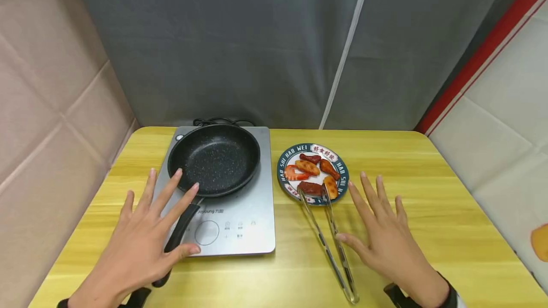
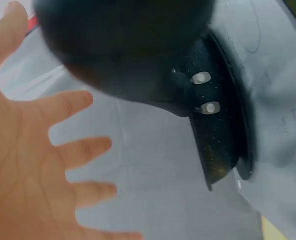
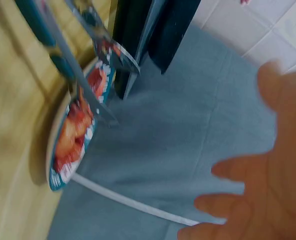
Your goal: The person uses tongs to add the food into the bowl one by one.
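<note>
My left hand [image 1: 143,236] is spread wide over the black handle of the frying pan [image 1: 214,160], palm down, holding nothing. In the left wrist view its fingers [image 2: 72,107] are straight, with the dark pan handle [image 2: 127,45] large beside them. The speckled pan sits on a silver induction cooker [image 1: 239,225]. To the right, my right hand [image 1: 385,239] is also spread with nothing in it, beside metal tongs [image 1: 327,246]. The tips of the tongs lie on a round plate [image 1: 282,158] bearing sausage, shrimp, a drumstick and several other food pieces.
Everything stands on a yellow wood-grain table [image 1: 385,156]. A grey curtain [image 1: 239,51] hangs behind it, with pale padded walls [image 1: 55,84] on either side. A black cord [image 1: 222,120] lies behind the cooker at the table's back edge.
</note>
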`<state>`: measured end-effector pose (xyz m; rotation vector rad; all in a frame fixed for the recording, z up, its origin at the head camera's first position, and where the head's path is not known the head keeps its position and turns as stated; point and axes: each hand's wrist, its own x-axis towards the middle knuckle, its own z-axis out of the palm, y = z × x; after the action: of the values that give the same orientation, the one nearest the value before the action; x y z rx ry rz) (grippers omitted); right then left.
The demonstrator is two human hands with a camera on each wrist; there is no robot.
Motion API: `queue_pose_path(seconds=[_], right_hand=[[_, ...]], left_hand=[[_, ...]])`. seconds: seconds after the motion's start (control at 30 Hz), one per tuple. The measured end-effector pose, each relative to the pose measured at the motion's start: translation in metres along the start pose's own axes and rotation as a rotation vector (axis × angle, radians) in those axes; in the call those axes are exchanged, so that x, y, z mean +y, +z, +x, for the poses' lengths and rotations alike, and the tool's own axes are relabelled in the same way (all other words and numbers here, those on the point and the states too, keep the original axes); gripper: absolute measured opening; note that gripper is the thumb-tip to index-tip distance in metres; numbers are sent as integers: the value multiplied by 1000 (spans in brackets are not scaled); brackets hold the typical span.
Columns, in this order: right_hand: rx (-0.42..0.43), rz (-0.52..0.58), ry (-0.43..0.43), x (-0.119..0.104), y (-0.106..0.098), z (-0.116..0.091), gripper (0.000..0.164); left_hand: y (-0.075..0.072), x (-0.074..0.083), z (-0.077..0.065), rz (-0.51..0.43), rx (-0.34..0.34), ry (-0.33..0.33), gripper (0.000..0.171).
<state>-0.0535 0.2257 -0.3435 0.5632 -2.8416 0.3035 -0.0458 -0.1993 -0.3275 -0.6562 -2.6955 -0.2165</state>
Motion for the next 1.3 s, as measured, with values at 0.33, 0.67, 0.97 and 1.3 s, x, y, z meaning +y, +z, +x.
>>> queue_pose_path(seconds=[0.33,0.67,0.97,1.3], right_hand=[[156,168,46,-7,25,-8,66],[7,139,102,-9,47,-22,75],[-27,68,137,-13,66,-27,82],[-119,45,200,-21,78,-32,78]], left_hand=[[10,-8,-23,-167,72,-130,94],[25,6,-28,-324,163,-558,53],[20,4,-12,-543,-202,-854,64],[30,11,-5,-547,-317,-785,45]])
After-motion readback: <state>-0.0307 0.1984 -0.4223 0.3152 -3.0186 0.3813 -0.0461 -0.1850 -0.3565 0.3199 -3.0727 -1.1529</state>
